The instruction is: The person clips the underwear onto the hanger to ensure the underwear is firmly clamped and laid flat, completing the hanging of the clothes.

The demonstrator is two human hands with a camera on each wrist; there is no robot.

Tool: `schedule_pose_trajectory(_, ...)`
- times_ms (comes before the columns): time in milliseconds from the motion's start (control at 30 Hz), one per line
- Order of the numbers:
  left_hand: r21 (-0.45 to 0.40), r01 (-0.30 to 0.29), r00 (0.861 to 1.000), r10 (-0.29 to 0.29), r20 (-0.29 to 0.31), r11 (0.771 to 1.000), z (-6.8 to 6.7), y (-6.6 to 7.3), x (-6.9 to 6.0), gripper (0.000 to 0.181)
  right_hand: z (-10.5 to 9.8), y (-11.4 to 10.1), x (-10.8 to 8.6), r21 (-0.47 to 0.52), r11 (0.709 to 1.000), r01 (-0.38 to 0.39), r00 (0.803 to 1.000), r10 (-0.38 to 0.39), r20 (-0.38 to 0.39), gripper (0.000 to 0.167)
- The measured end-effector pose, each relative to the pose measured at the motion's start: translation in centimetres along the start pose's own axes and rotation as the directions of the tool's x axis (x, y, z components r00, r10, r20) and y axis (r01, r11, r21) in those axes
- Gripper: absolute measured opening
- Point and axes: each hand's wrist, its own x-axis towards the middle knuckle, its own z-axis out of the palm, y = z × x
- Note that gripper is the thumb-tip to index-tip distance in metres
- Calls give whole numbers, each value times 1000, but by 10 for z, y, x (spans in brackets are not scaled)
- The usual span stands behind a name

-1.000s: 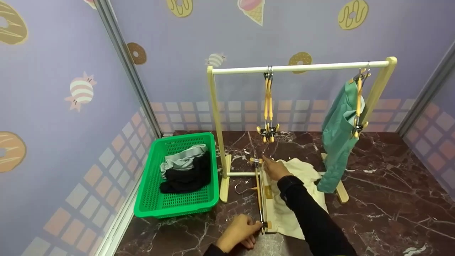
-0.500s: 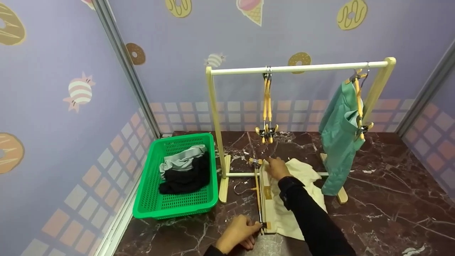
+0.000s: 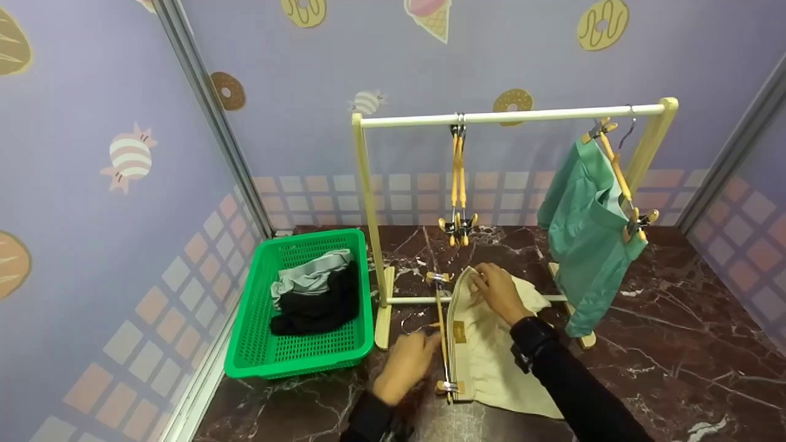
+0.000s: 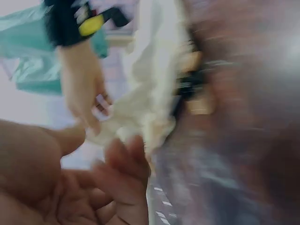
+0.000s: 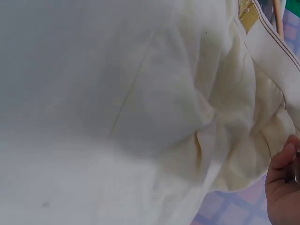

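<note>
Cream trousers lie on the table beside a wooden clip hanger. The hanger's near clip grips one end of the waistband, while the far clip stands apart from the cloth. My right hand pinches the far waistband corner and holds it slightly raised; in the right wrist view its fingertips are at the cloth's edge. My left hand, blurred by motion, is over the hanger's left side. Its fingers are loosely bent with nothing seen between them.
A green basket at left holds grey cloth and black cloth. Behind my hands stands a wooden rack, with bare clip hangers at its middle and teal trousers hanging at its right.
My left hand has left the near clip and moved farther up along the hanger. My right hand has drawn the waistband corner right, away from the far clip. The teal trousers have swung round.
</note>
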Motion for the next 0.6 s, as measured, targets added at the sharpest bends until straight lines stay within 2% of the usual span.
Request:
schedule_pose_trajectory(100, -88, -30, 993, 20, -118, 996, 1, 5, 30, 30, -9, -2, -6, 39, 999, 20, 1000, -20, 16, 9)
schedule_pose_trajectory(167, -180, -11, 989, -15, -146, 984, 8, 6, 53, 28, -17, -1, -11, 73, 997, 19, 999, -21, 26, 8)
schedule_pose_trajectory(300, -307, 62, 977, -120, -174, 950, 25, -2, 91, 42, -24, -1, -22, 150, 989, 18, 999, -23, 31, 8)
schedule_pose_trajectory(333, -342, 85, 974, -151, -170, 936, 28, -5, 98, 44, -24, -2, -25, 159, 987, 20, 999, -25, 29, 8)
schedule_pose_trajectory(367, -396, 110, 972, -182, -148, 912, 30, -8, 104, 47, -24, -2, -28, 174, 985, 22, 999, -27, 27, 8)
schedule_pose_trajectory(433, -516, 176, 966, -248, -74, 838, 31, -13, 113, 54, -25, -3, -33, 197, 980, 16, 999, -22, 27, 8)
schedule_pose_trajectory(467, -580, 204, 962, -271, -30, 789, 31, -15, 117, 56, -24, -3, -35, 206, 978, 11, 1000, -17, 26, 8)
schedule_pose_trajectory(567, -746, 300, 941, -312, 130, 594, 28, -16, 126, 61, -26, -4, -41, 235, 972, -14, 1000, 8, 25, 8)
schedule_pose_trajectory(600, -776, 314, 938, -305, 165, 546, 27, -16, 128, 60, -28, -4, -42, 243, 970, -25, 1000, 21, 23, 7)
